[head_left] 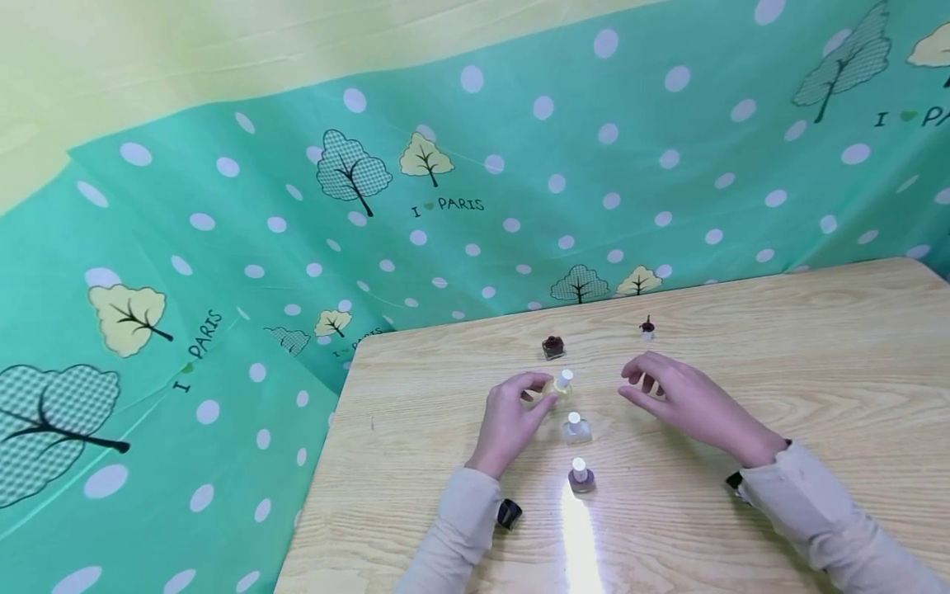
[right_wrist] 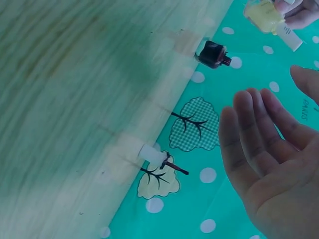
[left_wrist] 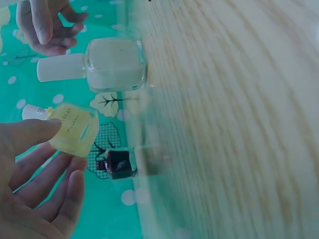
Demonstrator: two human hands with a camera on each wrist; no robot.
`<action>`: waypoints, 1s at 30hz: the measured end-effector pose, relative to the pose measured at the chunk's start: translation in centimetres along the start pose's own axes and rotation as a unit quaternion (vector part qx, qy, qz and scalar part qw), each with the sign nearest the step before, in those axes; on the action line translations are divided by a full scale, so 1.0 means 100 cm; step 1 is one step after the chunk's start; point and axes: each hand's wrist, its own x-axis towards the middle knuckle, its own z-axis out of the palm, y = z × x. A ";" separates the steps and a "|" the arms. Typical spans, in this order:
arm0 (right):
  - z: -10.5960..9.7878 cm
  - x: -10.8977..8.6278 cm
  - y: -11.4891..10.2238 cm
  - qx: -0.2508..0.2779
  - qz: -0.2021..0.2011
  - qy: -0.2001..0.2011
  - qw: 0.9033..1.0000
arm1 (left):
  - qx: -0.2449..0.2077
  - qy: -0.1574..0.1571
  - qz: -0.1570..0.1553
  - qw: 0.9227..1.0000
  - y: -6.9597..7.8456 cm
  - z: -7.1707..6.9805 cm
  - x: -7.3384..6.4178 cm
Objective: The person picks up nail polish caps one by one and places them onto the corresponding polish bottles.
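Note:
My left hand (head_left: 512, 417) pinches a yellow nail polish bottle (left_wrist: 75, 130) between thumb and fingers; its white cap is on and tilts to the right. Opposite it, my right hand (head_left: 679, 400) hangs over the table with fingers loosely bent and nothing in them. Behind the yellow bottle stands a dark red nail polish bottle (head_left: 552, 347), uncapped, its neck bare. Its white cap (right_wrist: 153, 155) rests top down at the back right, with the dark-coated brush (right_wrist: 177, 167) pointing up. In front of the left hand is a pale, clear nail polish bottle (left_wrist: 115, 64) with a white cap.
Nearer to me, a purple nail polish bottle (head_left: 581, 477) with a white cap stands roughly in line with the others. The wooden table (head_left: 816, 355) meets a green dotted curtain (head_left: 519, 206) at the back and left. A bright light reflection crosses the front of the table.

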 end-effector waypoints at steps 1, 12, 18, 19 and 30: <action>0.000 0.000 0.001 0.001 0.001 -0.002 1.000 | -0.003 -0.004 -0.004 1.000 -0.001 0.001 0.000; 0.002 0.000 0.012 -0.012 -0.001 -0.005 1.000 | -0.019 -0.015 -0.029 0.999 -0.006 0.006 0.004; 0.003 0.000 0.018 -0.011 -0.001 -0.007 1.000 | -0.021 -0.021 -0.042 0.999 -0.005 0.007 0.005; 0.003 0.000 0.018 -0.011 0.000 -0.009 1.000 | -0.022 -0.024 -0.044 0.999 -0.006 0.007 0.005; 0.003 0.000 0.022 -0.006 0.011 -0.020 1.000 | -0.027 -0.081 -0.075 0.993 -0.009 0.009 0.004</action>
